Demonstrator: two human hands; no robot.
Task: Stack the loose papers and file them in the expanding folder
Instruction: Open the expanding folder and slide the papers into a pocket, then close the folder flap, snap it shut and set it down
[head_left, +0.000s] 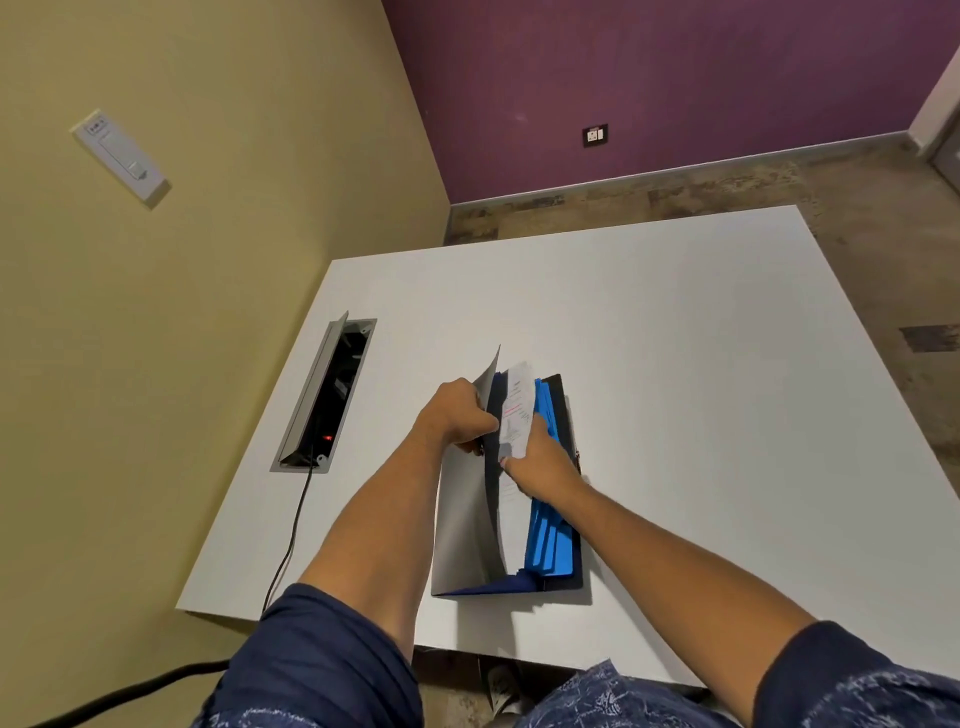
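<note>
The folder (511, 499) lay open near the table's (675, 364) front edge. The left hand (457, 415) pinched its grey flap back; the right hand (540, 462) gripped the papers (517, 410), their lower part hidden inside a pocket, print unreadable.

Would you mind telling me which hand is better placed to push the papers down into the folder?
The right hand: it already grips the papers above the open expanding folder, while the left hand holds the grey front flap back.
</note>
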